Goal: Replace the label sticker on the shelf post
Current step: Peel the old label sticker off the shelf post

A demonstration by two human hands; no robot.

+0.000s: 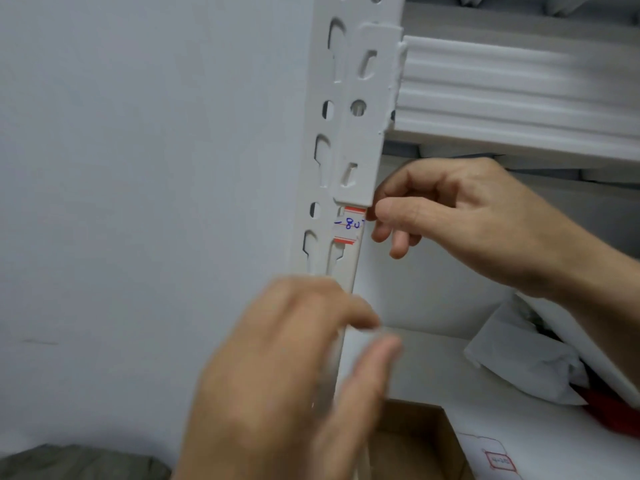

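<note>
A white slotted shelf post (360, 133) runs down the middle of the head view. A small white label sticker (349, 225) with red bands and blue handwriting sits on it, just below a bracket. My right hand (460, 216) is at the sticker's right edge, thumb and forefinger pinched against that edge. My left hand (294, 379) is blurred, lower down in front of the post, fingers spread and nothing visible in it.
A white shelf beam (519, 98) joins the post at upper right. On the shelf below lie a crumpled white bag (526, 355) with something red, a brown cardboard box (415, 441) and a white sheet with a red-framed label (500, 462). A pale wall fills the left.
</note>
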